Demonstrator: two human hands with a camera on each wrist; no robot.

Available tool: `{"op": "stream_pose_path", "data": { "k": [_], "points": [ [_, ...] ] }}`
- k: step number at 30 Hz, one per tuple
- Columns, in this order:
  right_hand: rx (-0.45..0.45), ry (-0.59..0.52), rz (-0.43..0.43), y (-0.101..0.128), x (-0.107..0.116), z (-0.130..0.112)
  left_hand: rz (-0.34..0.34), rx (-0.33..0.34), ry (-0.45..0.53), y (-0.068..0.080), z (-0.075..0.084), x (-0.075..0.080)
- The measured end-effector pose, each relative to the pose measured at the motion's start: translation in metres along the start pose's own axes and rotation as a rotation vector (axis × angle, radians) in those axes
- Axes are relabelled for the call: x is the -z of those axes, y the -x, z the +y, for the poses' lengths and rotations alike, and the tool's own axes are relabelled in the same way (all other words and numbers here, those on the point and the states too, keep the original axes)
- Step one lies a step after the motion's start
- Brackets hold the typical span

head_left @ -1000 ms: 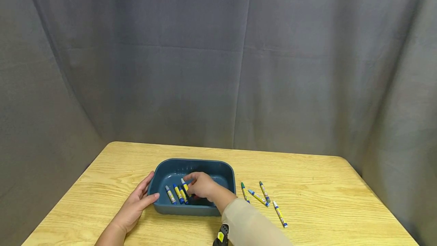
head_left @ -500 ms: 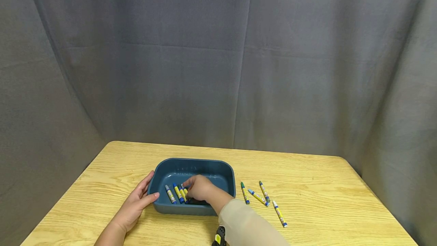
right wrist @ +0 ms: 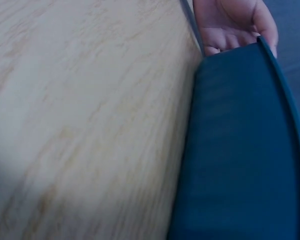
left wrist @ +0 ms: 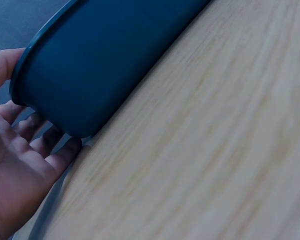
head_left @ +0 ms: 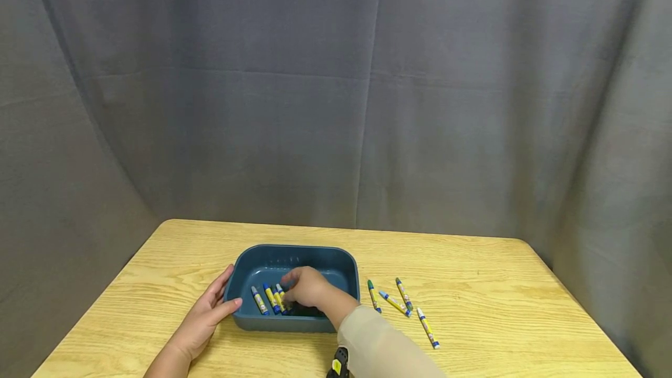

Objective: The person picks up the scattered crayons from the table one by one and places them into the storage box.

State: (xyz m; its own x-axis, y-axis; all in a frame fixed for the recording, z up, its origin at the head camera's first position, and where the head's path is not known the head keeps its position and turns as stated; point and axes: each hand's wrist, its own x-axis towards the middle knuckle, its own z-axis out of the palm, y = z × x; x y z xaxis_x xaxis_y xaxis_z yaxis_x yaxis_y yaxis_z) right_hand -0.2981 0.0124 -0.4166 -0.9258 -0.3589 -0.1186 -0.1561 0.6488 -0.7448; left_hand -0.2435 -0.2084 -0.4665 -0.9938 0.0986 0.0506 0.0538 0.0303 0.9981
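A dark blue-green plastic box [head_left: 294, 324] lies on the table. My left hand [head_left: 205, 317] grips its left end; in the left wrist view that hand [left wrist: 20, 145] has its thumb over the rim and fingers against the outer wall. Inside the box, toward the left, several yellow-wrapped crayons lie side by side, including a grey-tipped crayon [head_left: 259, 301] and a blue-tipped crayon [head_left: 271, 299]. My right hand [head_left: 310, 290] reaches down into the box at a pale-tipped crayon [head_left: 280, 292]. Its fingertips are blurred and partly hidden.
Right of the box, loose crayons lie on the wooden table [head_left: 499, 302]: a green crayon [head_left: 374, 296], a light blue crayon [head_left: 395, 304], a dark-tipped crayon [head_left: 403, 294] and a white crayon [head_left: 427, 328]. A grey curtain [head_left: 336, 104] hangs behind.
My right hand has lowered the pale-tipped crayon, which now lies against the others in the box. The left hand keeps its place on the box. The crayons on the table stay put.
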Motion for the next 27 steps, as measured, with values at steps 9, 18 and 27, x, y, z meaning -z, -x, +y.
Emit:
{"op": "stream_pose_path", "data": {
  "k": [9, 18, 27],
  "points": [
    [0.024, -0.144, -0.024, 0.012, 0.034, 0.004, -0.003, -0.008, 0.003, 0.001, 0.001, -0.001],
    [0.05, -0.22, 0.025, 0.032, 0.081, 0.021, -0.005, -0.009, 0.001, 0.002, 0.0, 0.001],
    [-0.007, -0.251, 0.127, 0.063, 0.116, 0.055, -0.008, -0.021, 0.003, 0.001, -0.001, 0.0]
  ]
}}
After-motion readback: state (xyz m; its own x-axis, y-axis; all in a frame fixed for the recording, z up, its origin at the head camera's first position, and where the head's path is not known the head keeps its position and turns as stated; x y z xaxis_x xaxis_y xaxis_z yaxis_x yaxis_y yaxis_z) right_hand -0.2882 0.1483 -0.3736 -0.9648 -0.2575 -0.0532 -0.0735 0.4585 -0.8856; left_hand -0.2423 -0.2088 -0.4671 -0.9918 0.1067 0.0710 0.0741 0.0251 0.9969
